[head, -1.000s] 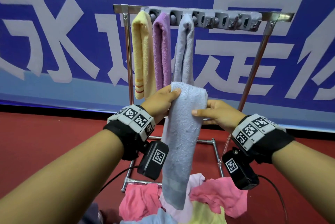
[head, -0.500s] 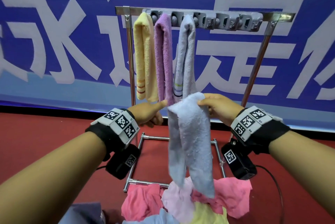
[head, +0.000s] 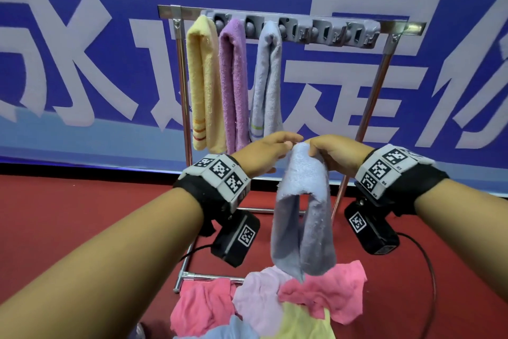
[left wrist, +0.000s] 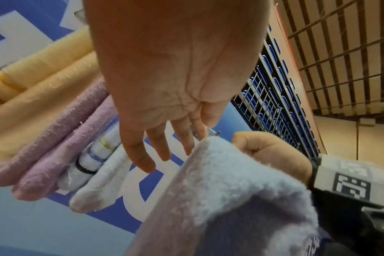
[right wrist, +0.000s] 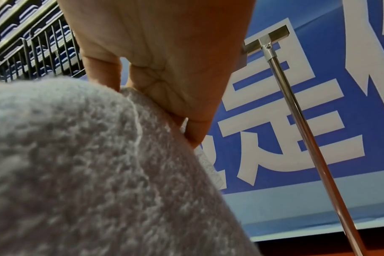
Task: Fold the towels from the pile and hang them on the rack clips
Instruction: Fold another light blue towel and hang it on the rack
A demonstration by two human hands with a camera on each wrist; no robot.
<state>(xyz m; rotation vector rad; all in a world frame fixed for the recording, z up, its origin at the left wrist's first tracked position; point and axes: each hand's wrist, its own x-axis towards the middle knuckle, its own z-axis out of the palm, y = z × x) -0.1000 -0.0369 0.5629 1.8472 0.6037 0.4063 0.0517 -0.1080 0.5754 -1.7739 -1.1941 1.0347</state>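
A pale lavender-blue towel [head: 302, 201] hangs doubled over in front of the rack, its two ends dangling just above the pile. My right hand [head: 335, 151] grips its top fold in a fist, which shows as curled fingers [right wrist: 164, 78] on the terry cloth [right wrist: 88, 164] in the right wrist view. My left hand [head: 264, 151] is beside it with straight fingers [left wrist: 158, 143], their tips at the towel's top edge [left wrist: 219, 199]. On the grey clip bar [head: 316, 32] hang a yellow towel [head: 203, 83], a purple towel [head: 233, 83] and a pale lavender towel [head: 268, 83]. Several clips to their right are bare.
A pile of pink, pale purple, yellow and blue towels [head: 275, 308] lies on the red floor at the rack's foot. The rack's right metal post [right wrist: 307, 138] slants close to my right hand. A blue banner wall stands behind. Cables trail from the wrist cameras.
My left hand let go of the towel, swung out to the left, then came back beside the right hand. The towel now hangs doubled and shorter from the right hand.
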